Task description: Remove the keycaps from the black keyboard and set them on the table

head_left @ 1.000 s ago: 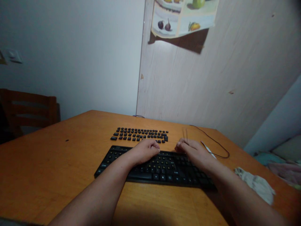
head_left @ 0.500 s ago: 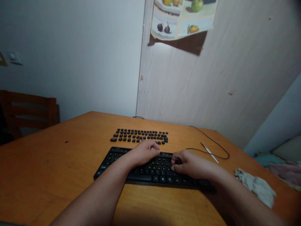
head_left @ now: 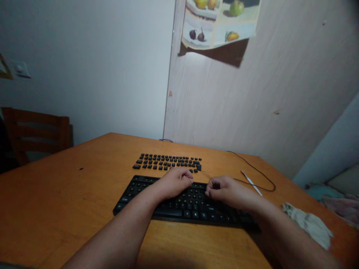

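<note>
Your L hand (head_left: 176,181), half-curled, lies over the kbd (head_left: 168,212), prob. bracing it; R hand (head_left: 220,188) near-pinched, right of it. Can't tell if either's gripping anything. Keycaps (head_left: 168,164) rowed behind, prob. for order.

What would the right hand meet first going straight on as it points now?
Probably the left hand, which faces it across the keyboard. Depth is unclear, so the right hand might brush the keyboard first.

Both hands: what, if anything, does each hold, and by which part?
Cannot be told: the left hand and right hand curl over the keyboard, but any hold is unclear.
</note>
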